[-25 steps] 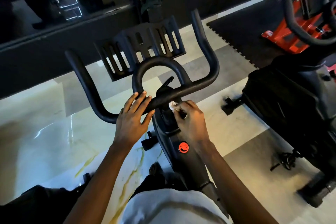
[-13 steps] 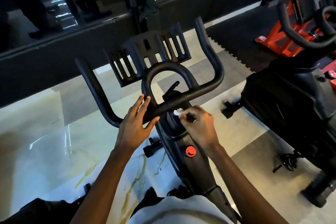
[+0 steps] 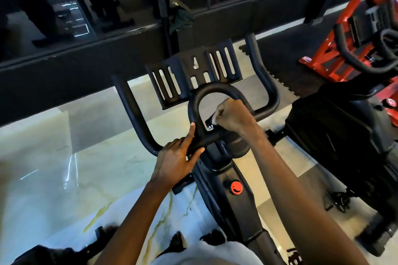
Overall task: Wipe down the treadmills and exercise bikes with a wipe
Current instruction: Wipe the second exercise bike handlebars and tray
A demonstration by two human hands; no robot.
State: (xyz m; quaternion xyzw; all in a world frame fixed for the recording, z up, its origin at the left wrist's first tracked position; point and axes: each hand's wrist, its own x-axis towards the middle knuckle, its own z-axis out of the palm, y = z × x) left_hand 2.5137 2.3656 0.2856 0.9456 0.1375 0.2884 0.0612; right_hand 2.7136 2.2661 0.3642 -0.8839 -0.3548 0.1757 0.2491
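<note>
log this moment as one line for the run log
step: wiping exercise bike | right hand: pinches white wipe at lever | left hand: rests on handlebar, fingers straight

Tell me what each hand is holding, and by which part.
The right hand pinches the white wipe, bunched into a wad. The left hand holds nothing, resting straight-fingered on the handlebar.

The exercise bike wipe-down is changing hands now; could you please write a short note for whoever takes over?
Left hand rests on the handlebar, fingers straight.
Right hand pinches the white wipe against the small lever inside the centre loop.
Done: cannot tell which surfaces are already wiped.
Left: probably the rest of this bike, then the black bike on the right.
</note>
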